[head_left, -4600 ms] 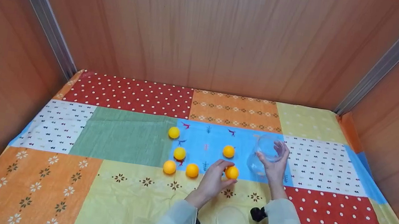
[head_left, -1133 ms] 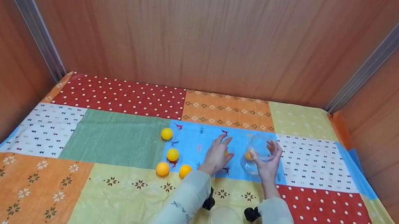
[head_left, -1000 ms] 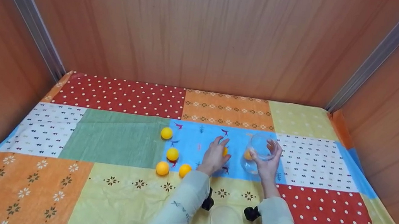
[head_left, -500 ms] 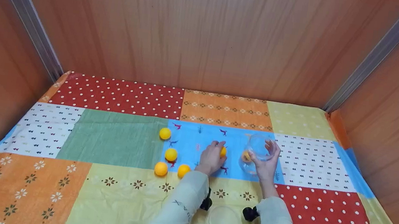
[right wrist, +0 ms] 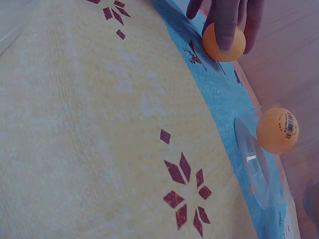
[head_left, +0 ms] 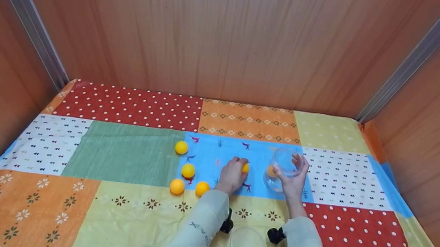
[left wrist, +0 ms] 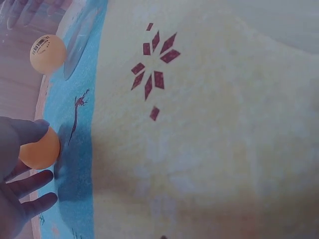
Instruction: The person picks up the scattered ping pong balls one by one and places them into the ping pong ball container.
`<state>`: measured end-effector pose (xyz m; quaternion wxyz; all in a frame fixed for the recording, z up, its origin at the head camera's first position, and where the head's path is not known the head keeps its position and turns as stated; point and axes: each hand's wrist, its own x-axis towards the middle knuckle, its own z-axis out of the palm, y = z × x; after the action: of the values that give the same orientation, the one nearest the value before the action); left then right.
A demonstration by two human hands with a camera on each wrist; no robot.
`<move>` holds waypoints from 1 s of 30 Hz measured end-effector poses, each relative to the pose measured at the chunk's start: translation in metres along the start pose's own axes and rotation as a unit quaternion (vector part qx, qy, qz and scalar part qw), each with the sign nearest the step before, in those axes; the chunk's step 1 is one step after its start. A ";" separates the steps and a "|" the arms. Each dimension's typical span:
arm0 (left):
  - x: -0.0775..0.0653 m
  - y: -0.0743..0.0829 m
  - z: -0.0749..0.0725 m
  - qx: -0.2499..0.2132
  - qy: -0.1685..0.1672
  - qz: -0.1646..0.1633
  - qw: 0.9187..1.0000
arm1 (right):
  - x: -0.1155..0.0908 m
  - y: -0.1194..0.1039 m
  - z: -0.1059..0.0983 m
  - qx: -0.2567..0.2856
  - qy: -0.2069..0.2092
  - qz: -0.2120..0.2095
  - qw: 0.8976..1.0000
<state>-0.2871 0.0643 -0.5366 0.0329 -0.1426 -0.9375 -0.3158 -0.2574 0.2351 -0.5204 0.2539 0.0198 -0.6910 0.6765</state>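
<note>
"Where is the ball being handled?"

"The pinched ball (head_left: 245, 168) is over the blue patch of the tablecloth (head_left: 134, 154), between the thumb and fingers of the left hand (head_left: 231, 176)."

"And the right hand (head_left: 294, 186)?"

"It grips the clear jar (head_left: 284, 163), fingers curled round the upper part. One inner ball (right wrist: 277, 130) is already in there."

"Which way does the jar stand from that pinched ball?"

"To its right, near but apart. The jar's long axis looks roughly upright, mouth upward; whether its base touches the cloth is hard to tell."

"Any others?"

"Four loose balls (head_left: 188, 170), all left of the left hand, so that hand is nearer them."
</note>
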 end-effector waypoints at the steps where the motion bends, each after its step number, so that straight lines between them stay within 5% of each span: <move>1: 0.000 0.000 0.000 -0.002 0.001 -0.001 1.000 | 0.000 0.000 0.000 0.002 0.000 -0.001 1.000; 15: 0.001 0.013 -0.012 -0.048 0.025 -0.008 0.998 | 0.002 0.001 0.003 0.010 0.011 -0.013 1.000; 30: 0.001 0.039 -0.036 -0.093 0.073 0.041 0.992 | 0.002 0.002 0.001 -0.021 0.007 0.033 0.999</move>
<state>-0.2779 0.0722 -0.4852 0.1009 -0.1595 -0.8924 -0.4100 -0.2599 0.2351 -0.5212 0.2370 -0.0133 -0.7033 0.6701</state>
